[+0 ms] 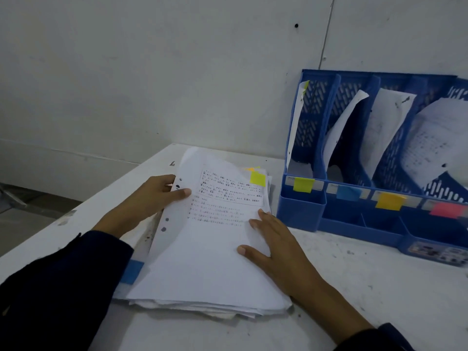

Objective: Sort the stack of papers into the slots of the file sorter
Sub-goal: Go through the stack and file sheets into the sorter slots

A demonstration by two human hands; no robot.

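Left hand (154,196) grips the punched left edge of the top sheet (215,224), thumb on top, fingers curled under, edge lifted slightly. Right hand (276,245) lies flat, fingers straight, pressing the sheet's right side, holding nothing. Sheet is white with printed text, a boxed paragraph up top and a yellow-green tab (257,179) at the far right corner. It tops the paper stack (202,304) on the white table (367,287), just left of the blue file sorter (354,224). All four sorter slots hold curled sheets; front labels carry yellow-green, blue, orange and pink notes.
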